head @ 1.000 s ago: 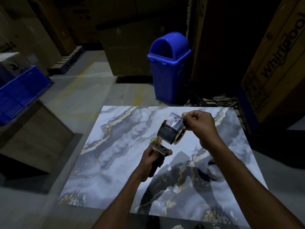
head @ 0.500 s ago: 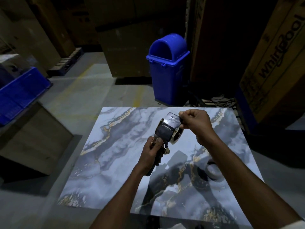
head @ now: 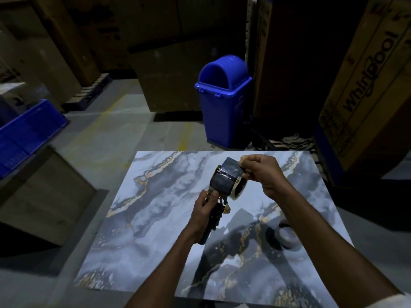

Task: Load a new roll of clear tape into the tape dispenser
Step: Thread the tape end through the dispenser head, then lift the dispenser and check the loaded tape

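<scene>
Tape dispenser held above marble tabletop; spare tape roll on tabletop right; bin behind; crate far left.

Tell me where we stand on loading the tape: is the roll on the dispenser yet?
Done: the clear tape roll sits on the tape dispenser, which the left hand holds by its handle above the marble table. In hand: the right hand pinches the tape's free end at the top of the roll. Left: lead that end down to the cutter end; whether it is threaded cannot be seen. Another roll lies on the table.
</scene>
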`<move>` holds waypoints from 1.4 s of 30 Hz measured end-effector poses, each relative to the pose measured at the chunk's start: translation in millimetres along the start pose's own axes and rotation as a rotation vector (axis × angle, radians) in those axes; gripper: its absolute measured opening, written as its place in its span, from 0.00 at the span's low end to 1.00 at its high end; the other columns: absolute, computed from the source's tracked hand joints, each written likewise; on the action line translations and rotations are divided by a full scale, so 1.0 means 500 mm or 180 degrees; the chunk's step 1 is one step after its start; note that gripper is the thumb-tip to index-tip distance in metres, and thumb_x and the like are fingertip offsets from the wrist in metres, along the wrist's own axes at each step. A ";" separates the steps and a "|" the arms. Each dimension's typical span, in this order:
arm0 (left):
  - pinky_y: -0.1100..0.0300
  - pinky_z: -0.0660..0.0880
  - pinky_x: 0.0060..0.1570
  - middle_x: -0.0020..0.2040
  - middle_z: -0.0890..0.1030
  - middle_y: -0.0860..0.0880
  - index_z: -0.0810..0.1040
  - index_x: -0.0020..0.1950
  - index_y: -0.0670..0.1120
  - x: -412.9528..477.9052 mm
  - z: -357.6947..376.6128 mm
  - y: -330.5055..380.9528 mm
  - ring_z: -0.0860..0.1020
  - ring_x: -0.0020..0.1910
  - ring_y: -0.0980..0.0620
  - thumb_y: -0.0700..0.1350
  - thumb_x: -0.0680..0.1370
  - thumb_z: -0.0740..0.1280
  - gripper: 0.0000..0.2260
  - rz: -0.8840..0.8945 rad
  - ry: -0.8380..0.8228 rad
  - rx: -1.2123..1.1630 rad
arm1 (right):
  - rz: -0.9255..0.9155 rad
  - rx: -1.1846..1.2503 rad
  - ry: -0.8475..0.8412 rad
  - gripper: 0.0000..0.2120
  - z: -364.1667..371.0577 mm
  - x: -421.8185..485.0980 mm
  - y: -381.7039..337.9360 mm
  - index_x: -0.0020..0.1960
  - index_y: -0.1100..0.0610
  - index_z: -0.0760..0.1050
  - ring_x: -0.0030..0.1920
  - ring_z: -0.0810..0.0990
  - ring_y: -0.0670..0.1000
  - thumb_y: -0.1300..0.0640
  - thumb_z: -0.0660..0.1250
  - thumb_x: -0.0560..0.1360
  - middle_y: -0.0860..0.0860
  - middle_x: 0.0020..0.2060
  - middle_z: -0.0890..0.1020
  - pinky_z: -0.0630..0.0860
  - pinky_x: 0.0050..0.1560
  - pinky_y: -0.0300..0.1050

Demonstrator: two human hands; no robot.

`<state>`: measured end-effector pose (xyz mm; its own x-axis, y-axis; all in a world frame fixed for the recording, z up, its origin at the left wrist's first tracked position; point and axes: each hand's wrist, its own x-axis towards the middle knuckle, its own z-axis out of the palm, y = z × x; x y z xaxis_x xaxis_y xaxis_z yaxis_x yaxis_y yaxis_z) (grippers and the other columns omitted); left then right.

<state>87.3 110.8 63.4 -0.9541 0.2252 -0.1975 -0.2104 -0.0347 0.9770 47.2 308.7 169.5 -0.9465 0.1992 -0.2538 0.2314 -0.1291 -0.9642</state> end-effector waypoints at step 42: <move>0.50 0.81 0.45 0.43 0.84 0.44 0.80 0.49 0.42 0.020 0.046 0.094 0.83 0.44 0.45 0.75 0.76 0.39 0.43 -0.0939 -0.0481 -0.0468 | 0.0459 0.0437 -0.0637 0.13 0.106 -0.129 0.207 0.57 0.53 0.81 0.43 0.85 0.48 0.46 0.70 0.77 0.48 0.43 0.86 0.77 0.41 0.39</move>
<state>73.0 133.8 109.1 -0.8076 0.3875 -0.4445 -0.5110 -0.0837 0.8555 120.1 231.0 90.2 -0.9348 -0.0248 -0.3543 0.3471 -0.2754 -0.8965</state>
